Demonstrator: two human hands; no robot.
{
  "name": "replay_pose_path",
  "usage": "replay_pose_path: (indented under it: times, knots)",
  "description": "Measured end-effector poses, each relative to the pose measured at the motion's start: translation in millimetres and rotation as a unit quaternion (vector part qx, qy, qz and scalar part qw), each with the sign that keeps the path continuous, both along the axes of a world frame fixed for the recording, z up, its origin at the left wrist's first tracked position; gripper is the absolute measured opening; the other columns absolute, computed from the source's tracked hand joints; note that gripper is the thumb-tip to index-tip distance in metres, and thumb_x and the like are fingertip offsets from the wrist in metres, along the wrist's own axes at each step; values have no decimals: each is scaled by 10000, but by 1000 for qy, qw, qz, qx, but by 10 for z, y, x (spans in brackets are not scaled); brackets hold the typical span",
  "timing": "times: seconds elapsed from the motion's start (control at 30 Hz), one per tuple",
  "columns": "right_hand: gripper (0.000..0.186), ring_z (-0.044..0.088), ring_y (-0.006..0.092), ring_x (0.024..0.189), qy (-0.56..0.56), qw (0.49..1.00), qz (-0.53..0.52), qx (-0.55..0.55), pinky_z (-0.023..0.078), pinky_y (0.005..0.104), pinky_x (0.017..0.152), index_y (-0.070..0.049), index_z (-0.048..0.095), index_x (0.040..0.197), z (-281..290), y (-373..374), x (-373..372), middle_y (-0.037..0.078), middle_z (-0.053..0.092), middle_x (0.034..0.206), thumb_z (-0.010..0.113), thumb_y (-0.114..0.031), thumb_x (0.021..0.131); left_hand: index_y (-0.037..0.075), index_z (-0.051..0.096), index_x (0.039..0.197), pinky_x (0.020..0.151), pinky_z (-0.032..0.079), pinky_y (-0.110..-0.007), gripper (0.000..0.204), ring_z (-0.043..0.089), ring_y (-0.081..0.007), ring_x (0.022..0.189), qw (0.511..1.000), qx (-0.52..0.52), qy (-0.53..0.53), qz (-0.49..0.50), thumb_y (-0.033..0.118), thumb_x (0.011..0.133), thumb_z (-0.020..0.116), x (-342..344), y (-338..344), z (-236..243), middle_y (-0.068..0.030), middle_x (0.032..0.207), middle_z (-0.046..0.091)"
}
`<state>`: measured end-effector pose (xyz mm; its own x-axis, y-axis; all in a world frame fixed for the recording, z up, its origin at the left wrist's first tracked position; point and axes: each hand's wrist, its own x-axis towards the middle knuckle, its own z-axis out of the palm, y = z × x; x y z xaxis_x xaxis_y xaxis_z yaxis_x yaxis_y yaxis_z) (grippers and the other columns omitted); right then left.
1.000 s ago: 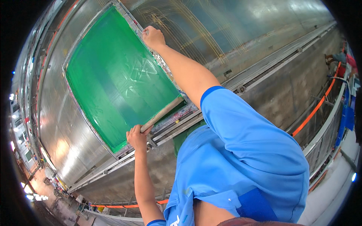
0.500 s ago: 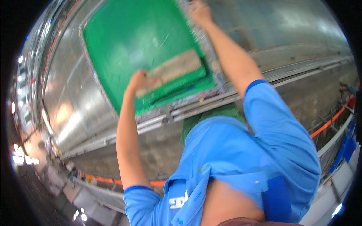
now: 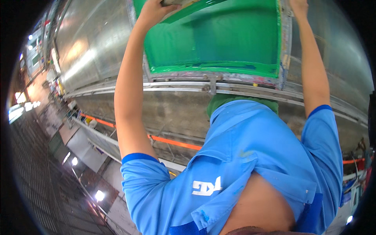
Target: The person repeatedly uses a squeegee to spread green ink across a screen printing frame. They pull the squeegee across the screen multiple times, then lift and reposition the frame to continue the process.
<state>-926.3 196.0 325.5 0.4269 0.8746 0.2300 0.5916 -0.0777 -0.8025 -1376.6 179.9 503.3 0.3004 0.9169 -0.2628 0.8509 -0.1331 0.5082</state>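
Observation:
A screen-printing frame (image 3: 286,43) with a green ink-covered mesh (image 3: 235,43) lies in front of me on the metal table. At the top of the view my left hand (image 3: 156,12) is closed around the left end of a squeegee (image 3: 185,11), a long wooden-looking bar with green ink along its lower side. The squeegee's far part is cut off by the picture's upper edge. My right hand (image 3: 299,7) is at the frame's right side, closed on its edge, with the fingertips partly out of view. A band of thicker green ink (image 3: 219,65) runs along the mesh's near side.
A shiny metal table (image 3: 92,51) extends to both sides of the frame. Metal rails (image 3: 176,87) with a clamp (image 3: 212,84) run along its near edge, by my body. An orange strip (image 3: 176,142) runs lower down, behind my left arm.
My left hand and the squeegee have moved away from me over the mesh, from its near side toward the far part. My view has turned and shifted. The right hand stays at the frame's right side.

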Motion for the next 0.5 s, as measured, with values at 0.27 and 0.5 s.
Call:
replay_pose_path:
  times: [0.27,0.5]
  knots:
    - [258,683,363,969,-44,995,-19,-86,527,432,862,-226,720,1105,-269,53,90,141,729,1011,596,-378,936,118,709,1069,686,485,-400,329,649,-285,754,991,52,104,-68,341,831,759,17,513,83,-111,833,691]
    - [255,699,284,909,-34,998,-18,-57,522,382,816,-209,726,1116,-153,-10,57,119,732,983,577,-361,974,158,719,1101,708,502,-401,333,667,-295,785,984,148,98,7,349,833,766,2,637,-1,-111,852,704]
